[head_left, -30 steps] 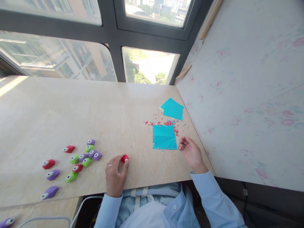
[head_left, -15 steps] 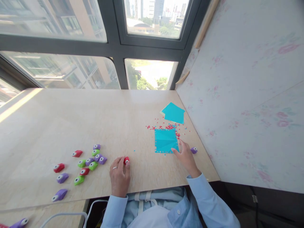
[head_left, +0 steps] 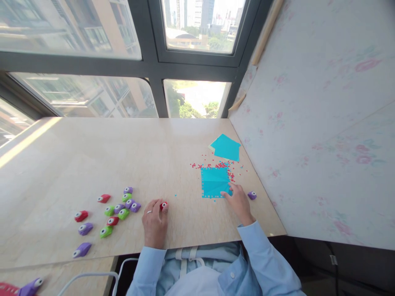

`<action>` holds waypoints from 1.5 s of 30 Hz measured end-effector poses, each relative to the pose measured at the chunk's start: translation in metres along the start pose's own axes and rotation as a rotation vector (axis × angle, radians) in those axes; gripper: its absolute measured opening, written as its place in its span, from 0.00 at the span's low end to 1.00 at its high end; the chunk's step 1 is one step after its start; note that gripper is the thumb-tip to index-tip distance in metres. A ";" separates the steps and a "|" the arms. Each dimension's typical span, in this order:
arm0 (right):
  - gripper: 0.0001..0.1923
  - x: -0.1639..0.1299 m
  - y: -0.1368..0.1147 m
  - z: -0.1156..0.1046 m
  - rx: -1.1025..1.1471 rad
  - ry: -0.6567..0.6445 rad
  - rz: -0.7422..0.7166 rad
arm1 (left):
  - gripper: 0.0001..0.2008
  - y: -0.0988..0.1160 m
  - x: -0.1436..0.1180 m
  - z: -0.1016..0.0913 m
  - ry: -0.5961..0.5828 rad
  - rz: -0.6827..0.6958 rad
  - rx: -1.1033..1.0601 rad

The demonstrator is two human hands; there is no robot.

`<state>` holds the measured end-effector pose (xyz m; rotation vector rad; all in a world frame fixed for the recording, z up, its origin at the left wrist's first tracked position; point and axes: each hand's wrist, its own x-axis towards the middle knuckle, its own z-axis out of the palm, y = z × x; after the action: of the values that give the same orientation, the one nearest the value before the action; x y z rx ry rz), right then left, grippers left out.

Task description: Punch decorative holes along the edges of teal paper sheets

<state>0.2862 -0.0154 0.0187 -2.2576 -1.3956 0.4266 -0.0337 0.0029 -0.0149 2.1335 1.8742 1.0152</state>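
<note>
My left hand (head_left: pixel 155 224) is closed around a small red craft punch (head_left: pixel 163 204), whose round white button shows between thumb and fingers. It rests on the table left of a blue paper square (head_left: pixel 215 182). Small punched holes line the square's top, left and bottom edges, and faint creases cross it. Over the square's lower right part lies my right hand (head_left: pixel 239 202), thumb and index finger apart and touching the paper. A purple punch (head_left: pixel 252 195) sits just right of that hand.
Red and blue punched bits (head_left: pixel 220 165) are scattered above and right of the square. Behind them lie more blue paper sheets (head_left: pixel 226 147). Several red, green and purple punches (head_left: pixel 119 208) stand at the left. A white cable (head_left: pixel 89 274) crosses the lower left; a papered wall (head_left: pixel 308 144) bounds the right.
My right hand's fingers have moved slightly left, further onto the blue square. My left hand keeps its hold on the red punch. The whole view has shifted slightly.
</note>
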 end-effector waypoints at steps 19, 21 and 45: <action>0.27 -0.051 -0.055 -0.004 0.743 -0.447 -0.218 | 0.09 0.092 -0.002 -0.011 -0.190 0.128 -0.429; 0.29 -0.062 -0.060 0.001 0.755 -0.472 -0.218 | 0.11 0.107 -0.005 -0.003 -0.236 0.184 -0.459; 0.23 -0.038 0.020 -0.038 1.292 -0.078 0.381 | 0.07 0.102 0.041 0.072 -0.331 0.660 -0.083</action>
<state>0.3029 -0.0655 0.0420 -1.3531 -0.3822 1.1331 0.0913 0.0415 -0.0021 2.7227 0.9764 0.7302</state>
